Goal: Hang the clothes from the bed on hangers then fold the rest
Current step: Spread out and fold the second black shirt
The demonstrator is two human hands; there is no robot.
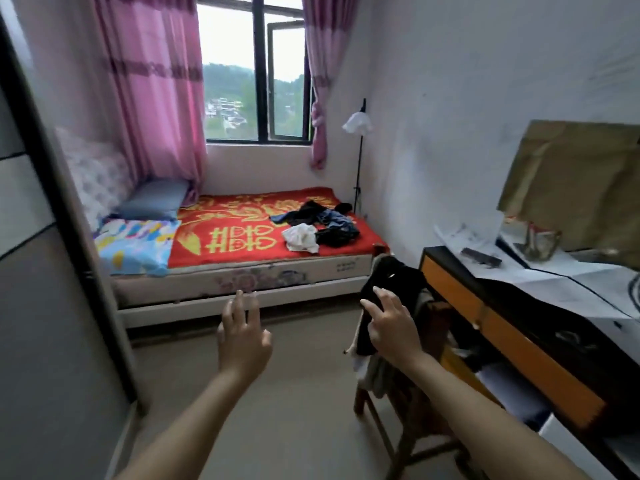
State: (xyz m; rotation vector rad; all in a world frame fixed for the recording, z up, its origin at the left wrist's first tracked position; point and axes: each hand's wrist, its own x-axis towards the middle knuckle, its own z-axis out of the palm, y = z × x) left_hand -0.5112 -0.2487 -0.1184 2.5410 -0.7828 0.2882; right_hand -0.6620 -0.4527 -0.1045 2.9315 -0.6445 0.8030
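While both arms reach out ahead of me, left hand (242, 337) is open: fingers straight, slightly spread, palm down, holding nothing, over the floor short of the bed's near edge. Right hand (391, 327) is open too, fingers spread and loosely bent, nothing gripped. It sits in front of a black garment (394, 282) draped over the back of a wooden chair (438, 327); can't tell if the fingertips touch the fabric. Task clothes are on the bed (194, 282), toward its right end by the wall. The dark pile (322, 216) of black and blue pieces lies crumpled on the red blanket (225, 233). The white garment (300, 238) is just beside it on the near-edge side, touching the dark stuff. All unfolded, none hung. At the bed's left end, a blue pillow (152, 199) lies toward the far corner and a patterned light-blue cover (135, 244) at the near corner. Chair stands off the bed's near right corner, right beside an orange-fronted desk (512, 341) with papers on top. Pink curtains (152, 98) flank the window (235, 64) behind the bed; floor lamp (358, 124) by the far right corner.
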